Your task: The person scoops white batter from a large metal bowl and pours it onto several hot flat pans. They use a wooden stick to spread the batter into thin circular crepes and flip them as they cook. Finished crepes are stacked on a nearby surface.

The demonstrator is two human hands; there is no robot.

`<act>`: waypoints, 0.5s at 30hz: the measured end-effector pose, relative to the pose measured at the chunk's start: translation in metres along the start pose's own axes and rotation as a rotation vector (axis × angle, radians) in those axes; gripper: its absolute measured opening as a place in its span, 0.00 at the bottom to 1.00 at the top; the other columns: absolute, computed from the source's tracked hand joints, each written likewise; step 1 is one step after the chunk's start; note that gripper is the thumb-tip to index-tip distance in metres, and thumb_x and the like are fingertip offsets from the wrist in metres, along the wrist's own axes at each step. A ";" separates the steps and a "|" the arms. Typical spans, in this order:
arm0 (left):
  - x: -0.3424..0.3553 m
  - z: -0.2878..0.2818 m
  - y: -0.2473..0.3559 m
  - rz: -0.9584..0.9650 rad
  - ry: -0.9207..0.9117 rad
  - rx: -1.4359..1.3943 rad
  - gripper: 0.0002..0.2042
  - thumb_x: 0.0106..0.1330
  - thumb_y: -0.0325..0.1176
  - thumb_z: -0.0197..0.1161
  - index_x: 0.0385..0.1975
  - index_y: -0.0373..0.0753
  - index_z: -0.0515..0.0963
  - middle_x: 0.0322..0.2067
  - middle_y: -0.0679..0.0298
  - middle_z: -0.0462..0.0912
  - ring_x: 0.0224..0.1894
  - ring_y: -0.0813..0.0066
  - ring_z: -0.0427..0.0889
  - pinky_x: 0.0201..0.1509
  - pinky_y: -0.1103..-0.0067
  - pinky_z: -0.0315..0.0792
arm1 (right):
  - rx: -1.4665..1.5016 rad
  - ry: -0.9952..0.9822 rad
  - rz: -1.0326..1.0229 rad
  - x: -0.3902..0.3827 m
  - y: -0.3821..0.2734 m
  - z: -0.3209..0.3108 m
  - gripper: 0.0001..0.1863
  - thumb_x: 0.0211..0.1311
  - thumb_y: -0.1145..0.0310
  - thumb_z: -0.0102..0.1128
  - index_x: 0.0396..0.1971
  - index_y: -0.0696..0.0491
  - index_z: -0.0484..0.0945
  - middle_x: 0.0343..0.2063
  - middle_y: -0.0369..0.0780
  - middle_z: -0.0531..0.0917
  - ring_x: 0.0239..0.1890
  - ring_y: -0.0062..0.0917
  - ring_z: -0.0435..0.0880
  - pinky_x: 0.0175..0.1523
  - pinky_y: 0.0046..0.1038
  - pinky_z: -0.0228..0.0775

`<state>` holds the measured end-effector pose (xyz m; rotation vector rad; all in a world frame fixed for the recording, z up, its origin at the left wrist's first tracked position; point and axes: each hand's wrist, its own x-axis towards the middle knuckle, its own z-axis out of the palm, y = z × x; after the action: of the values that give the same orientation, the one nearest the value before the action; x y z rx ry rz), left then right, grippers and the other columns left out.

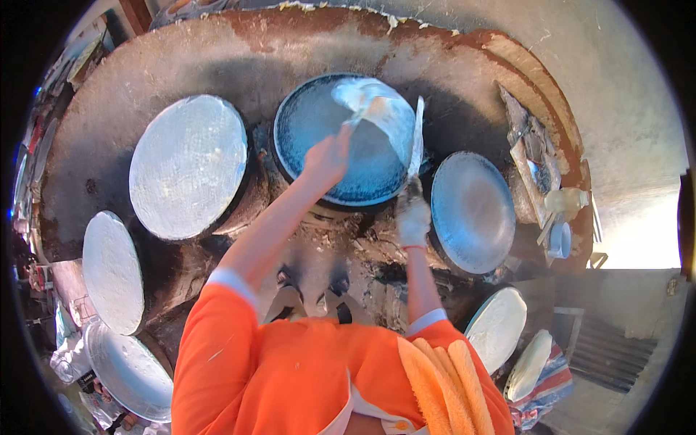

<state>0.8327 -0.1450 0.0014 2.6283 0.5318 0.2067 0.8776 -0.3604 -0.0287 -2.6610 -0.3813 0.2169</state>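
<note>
Crepe sheet (380,109), thin and white, half-peeled off the dark round griddle (319,138) at centre of the clay stove top (275,51); the lifted part is folded over toward the griddle's upper right, the rest of the griddle surface bare. Left hand (328,156) pinches the sheet's near edge, fingers closed on it, hovering over the griddle middle. Right hand (413,216), coated in white flour or batter, clenched round the handle of a long flat spatula (417,138); the blade runs up along the griddle's right rim and sits under or against the lifted sheet, exact contact can't be made out. Left of centre, a second griddle (188,165) fully covered with a pale sheet. Right, a third griddle (471,212) with a thin greyish film. More white-covered rounds at lower left (111,272) and lower right (499,328). Orange towel (438,384) over the person's right shoulder.
</note>
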 end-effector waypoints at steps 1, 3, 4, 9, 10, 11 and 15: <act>0.011 0.010 0.007 0.016 -0.006 -0.035 0.23 0.62 0.27 0.44 0.59 0.41 0.55 0.34 0.49 0.77 0.34 0.54 0.80 0.35 0.64 0.74 | 0.145 -0.012 0.036 0.007 0.020 0.008 0.26 0.63 0.53 0.42 0.59 0.47 0.60 0.46 0.49 0.75 0.46 0.42 0.75 0.48 0.33 0.68; 0.042 0.054 -0.023 0.037 0.173 -0.068 0.22 0.62 0.27 0.45 0.58 0.40 0.57 0.34 0.49 0.77 0.34 0.54 0.80 0.34 0.64 0.74 | -0.165 -0.148 0.002 0.017 -0.029 -0.023 0.25 0.62 0.52 0.41 0.59 0.43 0.61 0.46 0.49 0.74 0.47 0.44 0.74 0.50 0.36 0.66; 0.046 0.066 -0.022 0.028 0.180 -0.072 0.22 0.62 0.26 0.45 0.57 0.40 0.57 0.33 0.48 0.77 0.34 0.54 0.80 0.34 0.64 0.74 | -0.154 -0.138 0.002 0.022 -0.033 -0.020 0.25 0.62 0.51 0.40 0.59 0.40 0.59 0.47 0.50 0.74 0.47 0.45 0.74 0.51 0.37 0.66; -0.007 0.012 -0.043 -0.191 -0.035 0.159 0.24 0.61 0.27 0.47 0.59 0.42 0.54 0.32 0.49 0.77 0.33 0.53 0.80 0.33 0.64 0.74 | -0.260 -0.205 -0.149 0.060 -0.051 -0.003 0.27 0.61 0.55 0.40 0.61 0.37 0.53 0.41 0.51 0.77 0.42 0.46 0.76 0.47 0.42 0.68; -0.022 -0.009 -0.040 -0.269 -0.097 0.156 0.26 0.61 0.27 0.48 0.61 0.42 0.51 0.32 0.50 0.76 0.32 0.53 0.80 0.32 0.64 0.74 | -0.293 -0.249 -0.217 0.066 -0.043 0.003 0.27 0.61 0.55 0.40 0.62 0.37 0.53 0.39 0.51 0.78 0.41 0.46 0.77 0.46 0.43 0.68; -0.040 -0.010 -0.054 -0.268 0.016 0.165 0.27 0.61 0.28 0.48 0.61 0.42 0.52 0.30 0.48 0.76 0.30 0.52 0.79 0.31 0.64 0.73 | -0.292 -0.276 -0.302 0.069 -0.047 0.006 0.27 0.61 0.56 0.40 0.62 0.38 0.52 0.38 0.51 0.78 0.40 0.46 0.77 0.45 0.43 0.69; -0.117 -0.023 -0.053 -0.272 0.182 0.051 0.27 0.60 0.27 0.49 0.61 0.41 0.54 0.26 0.46 0.76 0.26 0.50 0.77 0.28 0.64 0.70 | -0.258 -0.357 -0.508 0.061 -0.061 0.002 0.29 0.62 0.56 0.40 0.63 0.38 0.48 0.34 0.51 0.79 0.38 0.44 0.79 0.43 0.44 0.70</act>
<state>0.7031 -0.1389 -0.0094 2.5640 0.9584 0.3508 0.9213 -0.2880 -0.0092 -2.6541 -1.2514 0.5085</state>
